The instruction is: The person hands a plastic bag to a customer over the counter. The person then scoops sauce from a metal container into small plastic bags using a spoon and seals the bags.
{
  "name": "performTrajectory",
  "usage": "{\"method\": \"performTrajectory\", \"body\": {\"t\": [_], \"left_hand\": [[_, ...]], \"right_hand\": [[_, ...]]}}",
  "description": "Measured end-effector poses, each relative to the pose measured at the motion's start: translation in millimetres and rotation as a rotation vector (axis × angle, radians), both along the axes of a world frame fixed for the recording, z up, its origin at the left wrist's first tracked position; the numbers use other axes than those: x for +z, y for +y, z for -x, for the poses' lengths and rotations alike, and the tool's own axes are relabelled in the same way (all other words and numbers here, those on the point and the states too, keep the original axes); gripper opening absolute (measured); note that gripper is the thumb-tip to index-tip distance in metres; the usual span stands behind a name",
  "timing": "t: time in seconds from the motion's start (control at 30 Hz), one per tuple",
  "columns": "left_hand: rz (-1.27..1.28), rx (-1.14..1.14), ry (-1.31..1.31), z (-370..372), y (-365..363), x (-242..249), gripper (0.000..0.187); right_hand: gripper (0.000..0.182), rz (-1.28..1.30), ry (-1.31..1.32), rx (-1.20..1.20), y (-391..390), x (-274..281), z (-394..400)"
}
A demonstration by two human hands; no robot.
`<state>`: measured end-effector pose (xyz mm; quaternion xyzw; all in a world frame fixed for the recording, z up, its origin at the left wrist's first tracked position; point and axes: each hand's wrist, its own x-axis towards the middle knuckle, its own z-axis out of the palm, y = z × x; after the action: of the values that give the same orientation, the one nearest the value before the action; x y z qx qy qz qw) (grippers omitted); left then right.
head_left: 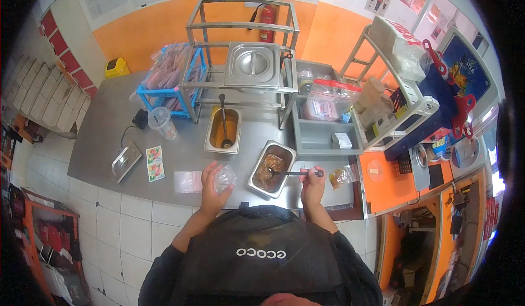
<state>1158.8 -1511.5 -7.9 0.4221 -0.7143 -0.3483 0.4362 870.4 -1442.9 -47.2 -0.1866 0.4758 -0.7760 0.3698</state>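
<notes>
My right hand (312, 184) grips the dark handle of a spoon (292, 173). Its head rests in brown, chunky food inside a steel pan (254, 181) near the table's front edge. To the left of that pan, my left hand (214, 190) holds a small clear plastic bag (225, 177), with thumb and fingers around it. Behind it stands a second steel pan (208, 146) of orange-brown liquid, with a dark ladle (223, 120) leaning in it. A filled clear packet (341, 177) lies right of my right hand. Flat plastic bags (187, 182) lie to the left.
A steel rack (243, 27) bearing a lidded pan (252, 64) stands at the back. A blue crate (171, 91) holds packets. Left are a plastic cup (163, 124), a steel lid (126, 162) and printed sachets (155, 163). Grey bins (324, 144) and a white shelf (402, 121) stand right.
</notes>
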Motion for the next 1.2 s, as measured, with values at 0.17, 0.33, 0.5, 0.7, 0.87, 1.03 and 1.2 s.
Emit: {"method": "performTrajectory", "body": {"t": [0.17, 0.33, 0.5, 0.7, 0.87, 1.03, 1.2], "left_hand": [[0.000, -0.001, -0.001, 0.7, 1.9, 1.9, 0.055], [0.004, -0.013, 0.025, -0.6, 0.4, -4.1, 0.055], [0.017, -0.023, 0.004, 1.7, -1.5, -7.1, 0.056], [0.031, -0.006, 0.011, 2.0, -0.7, -9.0, 0.055], [0.040, -0.001, 0.024, 0.1, -1.4, -12.8, 0.056], [0.053, 0.003, 0.005, 0.7, -0.9, -11.9, 0.056], [0.038, 0.002, 0.021, 3.1, 0.2, -10.0, 0.055]], "right_hand": [[0.025, 0.017, -0.049, -0.047, 1.1, -5.4, 4.6], [0.026, -0.046, -0.029, -0.095, 5.0, 5.2, 10.3], [0.025, -0.082, -0.057, -0.149, 4.1, 8.2, 14.8], [0.024, -0.114, -0.058, -0.124, 4.1, 11.1, 12.8], [0.024, -0.097, -0.048, -0.110, 3.3, 15.7, 10.4], [0.023, -0.117, 0.109, -0.032, 0.4, 10.8, 9.1], [0.023, -0.015, 0.316, 0.240, -3.4, 43.9, -29.1]]}}
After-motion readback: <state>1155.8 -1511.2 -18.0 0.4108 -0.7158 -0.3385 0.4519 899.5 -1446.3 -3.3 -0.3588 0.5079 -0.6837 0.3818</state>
